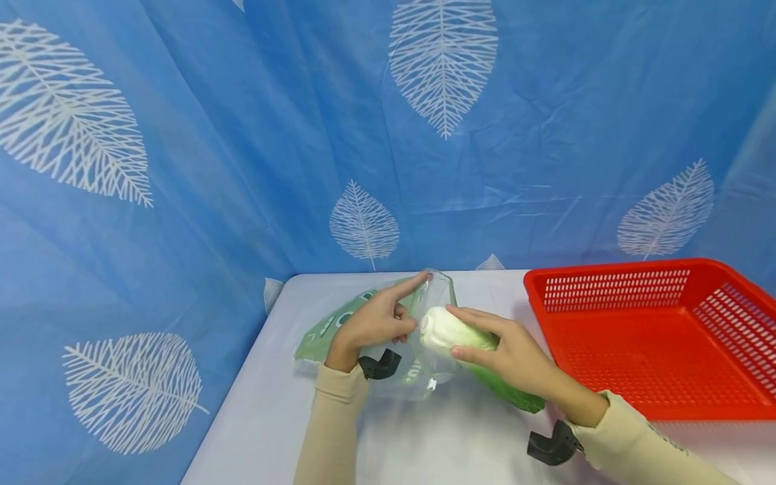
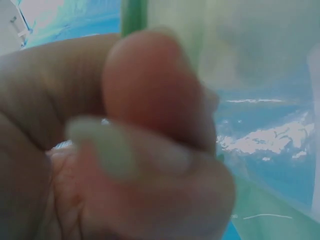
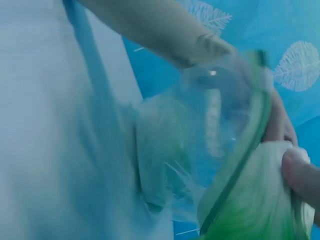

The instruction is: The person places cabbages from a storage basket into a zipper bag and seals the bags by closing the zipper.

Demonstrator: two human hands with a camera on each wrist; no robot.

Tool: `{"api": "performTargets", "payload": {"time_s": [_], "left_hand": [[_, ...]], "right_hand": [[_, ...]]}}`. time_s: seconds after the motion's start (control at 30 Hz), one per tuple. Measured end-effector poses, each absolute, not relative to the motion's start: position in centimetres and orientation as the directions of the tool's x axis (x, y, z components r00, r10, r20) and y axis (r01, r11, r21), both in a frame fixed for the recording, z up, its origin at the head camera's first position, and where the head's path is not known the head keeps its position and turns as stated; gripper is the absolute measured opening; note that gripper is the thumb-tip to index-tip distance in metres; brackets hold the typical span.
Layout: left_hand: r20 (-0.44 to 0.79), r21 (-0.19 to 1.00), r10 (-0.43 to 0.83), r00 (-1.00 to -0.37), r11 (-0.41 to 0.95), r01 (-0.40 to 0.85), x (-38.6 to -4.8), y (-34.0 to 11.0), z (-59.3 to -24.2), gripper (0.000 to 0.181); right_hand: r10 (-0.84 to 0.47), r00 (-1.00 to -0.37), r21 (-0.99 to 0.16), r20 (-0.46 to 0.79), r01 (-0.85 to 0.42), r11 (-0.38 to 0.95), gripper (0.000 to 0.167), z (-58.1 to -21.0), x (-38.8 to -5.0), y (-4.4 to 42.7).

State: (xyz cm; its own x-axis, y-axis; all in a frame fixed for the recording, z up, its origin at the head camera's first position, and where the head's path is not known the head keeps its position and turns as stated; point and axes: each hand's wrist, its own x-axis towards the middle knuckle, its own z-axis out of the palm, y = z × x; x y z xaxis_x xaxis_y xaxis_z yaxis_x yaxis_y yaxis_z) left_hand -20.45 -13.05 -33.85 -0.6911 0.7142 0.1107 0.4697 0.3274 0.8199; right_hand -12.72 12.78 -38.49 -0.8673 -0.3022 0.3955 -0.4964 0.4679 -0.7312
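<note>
A clear plastic bag (image 1: 330,330) with a green printed pattern lies towards the table's far left. My left hand (image 1: 372,321) pinches its edge between thumb and curled fingers, while the index finger stretches along the opening. A bok choy (image 1: 456,330), with a pale base and green leaves, is in my right hand (image 1: 512,349), thumb and fingers on opposite sides. Its base points left, at the bag's mouth. The right wrist view shows the bag's green rim (image 3: 242,150) across the bok choy's stalks (image 3: 270,185). Close fingers (image 2: 155,85) hide much of the left wrist view.
To the right stands a red perforated plastic basket (image 1: 606,273) on the white table (image 1: 424,444). A blue curtain (image 1: 545,135) with white leaf prints hangs behind the table and along its left side. Each wrist carries a black band (image 1: 380,364).
</note>
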Motion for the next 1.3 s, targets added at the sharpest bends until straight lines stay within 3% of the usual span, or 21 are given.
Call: {"api": "performTargets", "payload": {"time_s": [0.3, 0.57, 0.77, 1.07, 1.3], "left_hand": [[0.036, 0.812, 0.729, -0.683, 0.377, 0.445, -19.7, -13.7, -34.5, 0.086], [0.007, 0.794, 0.743, -0.669, 0.403, 0.456, -20.2, -12.5, -34.8, 0.084], [-0.019, 0.781, 0.757, -0.653, 0.419, 0.463, -20.5, -11.9, -35.3, 0.082], [0.0, 0.794, 0.757, -0.653, 0.397, 0.461, -20.4, -11.8, -35.7, 0.083], [0.004, 0.794, 0.762, -0.648, 0.392, 0.465, -20.7, -11.5, -35.7, 0.083]], "right_hand": [[-0.208, -0.887, -0.711, 0.411, -0.455, 0.537, 0.065, -42.8, -10.5, 10.3], [-0.159, -0.861, -0.638, 0.482, -0.47, 0.611, 0.065, -45.3, -10.7, 10.4], [-0.217, -0.802, -0.515, 0.556, -0.538, 0.667, 0.065, -48.0, -10.8, 10.7], [-0.256, -0.737, -0.479, 0.626, -0.622, 0.619, 0.085, -49.2, -9.2, 14.1], [-0.268, -0.759, -0.497, 0.593, -0.607, 0.62, 0.094, -50.1, -9.0, 16.1]]}}
